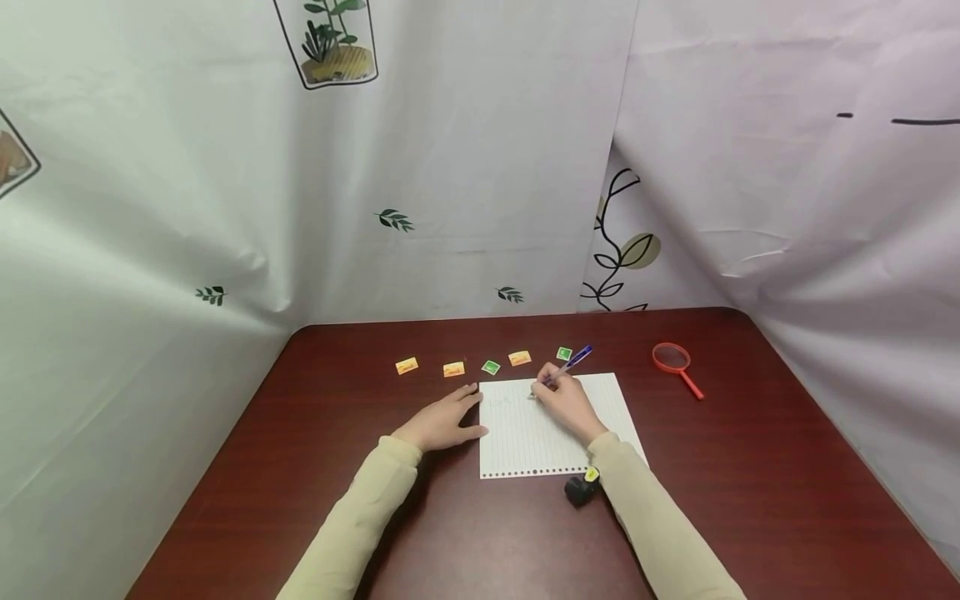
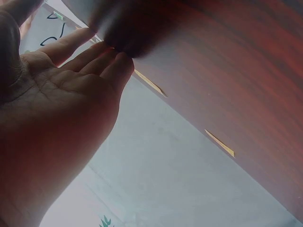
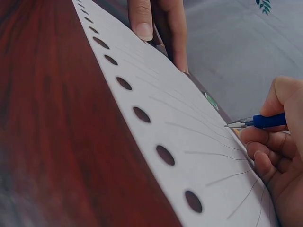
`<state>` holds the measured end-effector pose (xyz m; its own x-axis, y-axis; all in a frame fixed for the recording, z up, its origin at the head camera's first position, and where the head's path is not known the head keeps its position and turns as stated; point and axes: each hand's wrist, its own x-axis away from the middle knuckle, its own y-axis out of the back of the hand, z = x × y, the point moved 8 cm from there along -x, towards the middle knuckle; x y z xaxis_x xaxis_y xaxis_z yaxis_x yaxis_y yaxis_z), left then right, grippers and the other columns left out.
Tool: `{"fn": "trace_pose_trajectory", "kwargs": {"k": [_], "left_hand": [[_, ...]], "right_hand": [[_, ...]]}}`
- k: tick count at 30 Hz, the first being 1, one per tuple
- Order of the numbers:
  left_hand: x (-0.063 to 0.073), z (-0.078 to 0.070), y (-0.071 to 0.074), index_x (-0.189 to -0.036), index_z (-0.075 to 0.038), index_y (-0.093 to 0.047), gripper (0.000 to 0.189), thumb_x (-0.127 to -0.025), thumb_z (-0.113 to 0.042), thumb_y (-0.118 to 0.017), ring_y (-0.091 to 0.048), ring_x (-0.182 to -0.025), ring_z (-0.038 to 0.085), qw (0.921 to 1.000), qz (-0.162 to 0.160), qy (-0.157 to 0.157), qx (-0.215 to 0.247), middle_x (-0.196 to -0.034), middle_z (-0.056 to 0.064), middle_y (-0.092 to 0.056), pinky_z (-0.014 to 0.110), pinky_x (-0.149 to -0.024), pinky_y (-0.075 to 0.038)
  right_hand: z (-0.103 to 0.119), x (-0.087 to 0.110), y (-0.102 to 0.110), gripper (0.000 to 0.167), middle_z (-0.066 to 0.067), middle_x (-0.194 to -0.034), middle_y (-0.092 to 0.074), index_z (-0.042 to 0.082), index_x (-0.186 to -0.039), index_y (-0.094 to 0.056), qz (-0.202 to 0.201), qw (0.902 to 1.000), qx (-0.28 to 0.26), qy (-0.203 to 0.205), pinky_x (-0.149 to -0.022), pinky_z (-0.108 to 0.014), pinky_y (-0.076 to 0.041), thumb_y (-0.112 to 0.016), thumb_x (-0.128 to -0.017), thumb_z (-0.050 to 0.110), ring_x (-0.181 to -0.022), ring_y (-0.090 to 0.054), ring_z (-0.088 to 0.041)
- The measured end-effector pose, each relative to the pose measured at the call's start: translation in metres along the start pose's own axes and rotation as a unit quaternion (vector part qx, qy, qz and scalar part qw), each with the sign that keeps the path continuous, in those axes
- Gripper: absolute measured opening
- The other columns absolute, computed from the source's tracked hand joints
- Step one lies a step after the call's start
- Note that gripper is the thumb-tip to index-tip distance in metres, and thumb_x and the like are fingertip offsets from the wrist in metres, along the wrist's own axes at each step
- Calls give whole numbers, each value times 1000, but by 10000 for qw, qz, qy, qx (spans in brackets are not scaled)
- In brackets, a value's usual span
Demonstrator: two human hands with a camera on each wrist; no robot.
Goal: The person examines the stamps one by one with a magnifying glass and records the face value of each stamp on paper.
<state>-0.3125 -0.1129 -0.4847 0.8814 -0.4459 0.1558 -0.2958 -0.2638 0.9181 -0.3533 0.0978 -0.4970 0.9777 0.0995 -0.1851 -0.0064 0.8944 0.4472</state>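
A sheet of lined paper (image 1: 517, 442) with a row of punched holes along its near edge lies on the dark red table. My right hand (image 1: 567, 406) pinches a blue pen (image 1: 579, 357), its metal tip down at the sheet's upper part. In the right wrist view the pen's blue grip (image 3: 269, 120) sits between thumb and fingers. Faint marks (image 1: 498, 402) show at the paper's upper left. My left hand (image 1: 442, 421), fingers extended, rests at the left edge of the sheet; in the left wrist view its palm (image 2: 61, 94) shows.
Beyond the paper lie orange stamp-like cards (image 1: 453, 369) and small green ones (image 1: 491, 367). A red magnifying glass (image 1: 672, 358) is at the right. Beside the right sleeve sits a small black object (image 1: 579, 492) with a yellow-green round piece. White printed cloth (image 1: 480, 167) hangs behind the table.
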Motion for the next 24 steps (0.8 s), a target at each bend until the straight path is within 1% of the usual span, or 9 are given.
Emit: {"fn": "trace_pose_trajectory", "kwargs": {"k": [5, 8, 19, 24], "left_hand": [[0, 0, 0, -152, -5, -44, 73, -95, -43, -68, -34, -147, 29, 10000, -2, -9, 35, -162, 11, -32, 46, -112, -39], [-1, 0, 0, -152, -6, -44, 73, -95, -43, -68, -33, -148, 28, 10000, -10, -8, 65, -162, 11, -32, 46, -112, -38], [0, -1, 1, -152, -5, -44, 73, -95, -42, -69, -33, -148, 29, 9999, 0, -73, 87, -162, 12, -32, 46, -113, -38], [0, -1, 1, -152, -4, -44, 73, -95, -43, -69, -33, -148, 29, 10000, -3, -61, 77, -162, 12, -32, 46, -112, -38]], "right_hand": [[1, 1, 5, 5, -2, -74, -59, 16, -86, -60, -246, 9997, -49, -28, -66, -33, -41, -62, -91, 16, -69, -51, -19], [1, 0, 7, 6, -2, -75, -59, 16, -86, -60, -313, 9995, -82, -53, -66, -34, -41, -63, -91, 16, -69, -51, -20], [1, 0, 5, 5, -1, -75, -59, 15, -87, -60, -208, 9997, 104, -29, -67, -33, -41, -62, -92, 17, -70, -51, -18], [2, 1, 5, 5, 0, -75, -59, 15, -87, -61, -161, 9998, 83, -33, -67, -33, -41, -63, -91, 18, -70, -50, -17]]}}
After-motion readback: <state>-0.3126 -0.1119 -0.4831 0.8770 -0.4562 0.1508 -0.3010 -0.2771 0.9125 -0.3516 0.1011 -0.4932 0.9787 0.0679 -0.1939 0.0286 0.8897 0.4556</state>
